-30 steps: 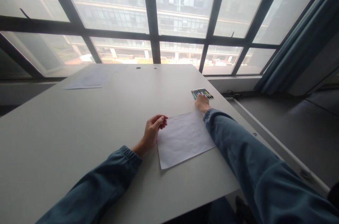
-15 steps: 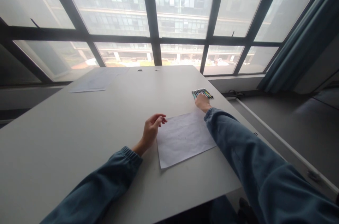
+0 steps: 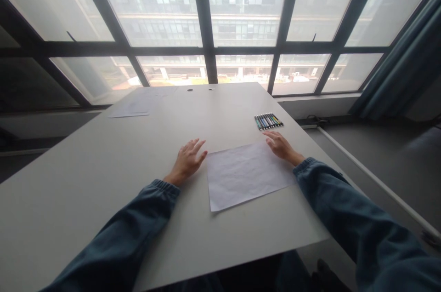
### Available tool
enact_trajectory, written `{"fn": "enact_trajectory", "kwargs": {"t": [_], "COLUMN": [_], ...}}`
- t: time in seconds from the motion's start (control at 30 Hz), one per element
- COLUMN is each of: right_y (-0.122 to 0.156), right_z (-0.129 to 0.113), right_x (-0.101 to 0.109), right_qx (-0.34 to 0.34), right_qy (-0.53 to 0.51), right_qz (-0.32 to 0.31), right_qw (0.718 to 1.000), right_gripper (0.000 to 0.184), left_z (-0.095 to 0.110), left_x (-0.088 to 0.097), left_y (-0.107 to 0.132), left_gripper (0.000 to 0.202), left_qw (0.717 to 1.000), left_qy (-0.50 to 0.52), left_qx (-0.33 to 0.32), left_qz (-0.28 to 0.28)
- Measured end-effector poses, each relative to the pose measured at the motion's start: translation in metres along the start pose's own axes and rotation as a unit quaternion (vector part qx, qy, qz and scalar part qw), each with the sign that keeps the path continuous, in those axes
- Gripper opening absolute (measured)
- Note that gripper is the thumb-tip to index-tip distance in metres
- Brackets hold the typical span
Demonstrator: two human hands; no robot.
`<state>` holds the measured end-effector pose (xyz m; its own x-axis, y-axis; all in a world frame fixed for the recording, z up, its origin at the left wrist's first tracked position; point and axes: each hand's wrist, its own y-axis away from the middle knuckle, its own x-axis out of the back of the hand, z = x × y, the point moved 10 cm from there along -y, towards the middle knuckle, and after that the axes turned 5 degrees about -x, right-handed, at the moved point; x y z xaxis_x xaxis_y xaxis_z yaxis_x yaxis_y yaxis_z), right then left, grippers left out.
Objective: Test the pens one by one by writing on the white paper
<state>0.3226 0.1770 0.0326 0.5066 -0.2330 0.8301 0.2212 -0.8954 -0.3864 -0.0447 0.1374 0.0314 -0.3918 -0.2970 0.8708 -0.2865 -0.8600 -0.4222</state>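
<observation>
A white sheet of paper (image 3: pixel 246 174) lies on the white table between my hands. My left hand (image 3: pixel 188 159) is at the paper's left edge, palm down, with its fingers spread and nothing in them. Over the paper's upper right corner is my right hand (image 3: pixel 279 146), fingers stretched out and holding nothing. Just beyond its fingertips, a row of slim pens or pencils (image 3: pixel 268 121) lies side by side, with dark, teal, blue and yellow bodies.
More white paper (image 3: pixel 132 103) lies at the table's far left. Two small dark round spots (image 3: pixel 189 90) show near the far edge. The white table (image 3: pixel 103 181) ends on the right above a grey floor, where a white pipe (image 3: pixel 375 181) runs. Large windows stand behind.
My right hand has drawn back from the row of pens or pencils and opened over the paper. My left hand has turned palm down and spread its fingers. The view has shifted slightly.
</observation>
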Motion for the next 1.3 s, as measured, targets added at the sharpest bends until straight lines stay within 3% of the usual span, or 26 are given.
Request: {"fn": "enact_trajectory", "kwargs": {"t": [0.33,0.67,0.93,1.3], "right_y": [0.012,0.014,0.013,0.028], "right_z": [0.001,-0.001,0.0,0.017], "right_x": [-0.021,-0.017,-0.016,-0.022], "right_qx": [0.003,-0.006,-0.001,-0.023], "right_qy": [0.042,0.038,-0.002,-0.067], "right_qz": [-0.064,-0.055,-0.058,-0.12], "right_qw": [0.997,0.998,0.998,0.99], "right_gripper": [0.04,0.039,0.044,0.051], "left_z": [0.002,0.005,0.012,0.014], "left_x": [-0.029,-0.027,-0.021,-0.024], "left_y": [-0.003,-0.003,0.008,0.026], "left_gripper": [0.049,0.051,0.048,0.076], "left_qw": [0.998,0.997,0.997,0.992], "left_qy": [0.048,0.024,0.045,0.019], "left_qx": [-0.024,-0.015,-0.027,-0.019], "left_qz": [-0.046,-0.074,-0.065,-0.127]}}
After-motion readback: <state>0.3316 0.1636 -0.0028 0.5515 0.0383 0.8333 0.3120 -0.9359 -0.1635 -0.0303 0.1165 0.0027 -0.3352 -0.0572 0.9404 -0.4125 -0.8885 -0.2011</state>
